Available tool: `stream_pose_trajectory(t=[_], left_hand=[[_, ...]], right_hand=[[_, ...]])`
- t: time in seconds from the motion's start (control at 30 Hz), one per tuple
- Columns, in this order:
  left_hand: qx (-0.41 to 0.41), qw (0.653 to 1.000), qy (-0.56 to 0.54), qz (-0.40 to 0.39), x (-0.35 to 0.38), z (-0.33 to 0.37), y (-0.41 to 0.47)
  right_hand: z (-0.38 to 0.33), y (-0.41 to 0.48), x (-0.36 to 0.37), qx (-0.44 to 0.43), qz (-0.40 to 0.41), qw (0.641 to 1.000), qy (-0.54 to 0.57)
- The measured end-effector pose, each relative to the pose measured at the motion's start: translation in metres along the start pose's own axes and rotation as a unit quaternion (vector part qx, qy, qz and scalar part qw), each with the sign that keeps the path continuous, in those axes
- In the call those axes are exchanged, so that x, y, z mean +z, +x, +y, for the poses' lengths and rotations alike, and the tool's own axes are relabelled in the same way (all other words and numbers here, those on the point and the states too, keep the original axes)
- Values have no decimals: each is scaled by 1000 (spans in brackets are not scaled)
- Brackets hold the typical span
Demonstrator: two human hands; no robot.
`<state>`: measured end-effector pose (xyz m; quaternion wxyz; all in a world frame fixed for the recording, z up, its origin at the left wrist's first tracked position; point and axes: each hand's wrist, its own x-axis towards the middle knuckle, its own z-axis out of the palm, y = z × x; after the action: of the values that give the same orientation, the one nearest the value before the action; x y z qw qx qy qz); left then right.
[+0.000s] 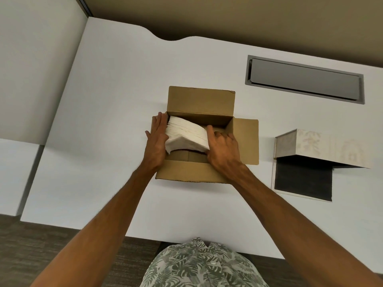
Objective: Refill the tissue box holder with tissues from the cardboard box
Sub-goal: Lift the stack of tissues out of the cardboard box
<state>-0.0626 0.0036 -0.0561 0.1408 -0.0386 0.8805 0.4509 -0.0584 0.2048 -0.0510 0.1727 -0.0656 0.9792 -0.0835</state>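
Observation:
An open brown cardboard box (201, 100) sits mid-table with its flaps spread. Inside it a thick white stack of tissues (186, 135) is tilted, its near end raised above the box floor. My left hand (156, 141) presses flat against the stack's left side, fingers stretched over the box's left wall. My right hand (222, 145) grips the stack's right side, fingers curled under it inside the box. The pale patterned tissue box holder (323, 148) stands at the right, apart from its flat dark base panel (302, 179).
A white table (103, 141) carries everything, its near edge by my patterned shirt. A grey recessed cable hatch (304, 79) is set in the tabletop at the back right. A white partition stands at the left, and dark carpet lies below.

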Motion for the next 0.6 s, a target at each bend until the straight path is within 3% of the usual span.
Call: stream_pose_trajectory(t=[0.17,0.6], left_hand=[[4,1000,-31,-2,-2,1,-3],[54,998,34,-15,-15,2,1]], right_hand=[[2,-6,-10,-2,1,1000,17],[7,-15,-35,-1,33,999,14]])
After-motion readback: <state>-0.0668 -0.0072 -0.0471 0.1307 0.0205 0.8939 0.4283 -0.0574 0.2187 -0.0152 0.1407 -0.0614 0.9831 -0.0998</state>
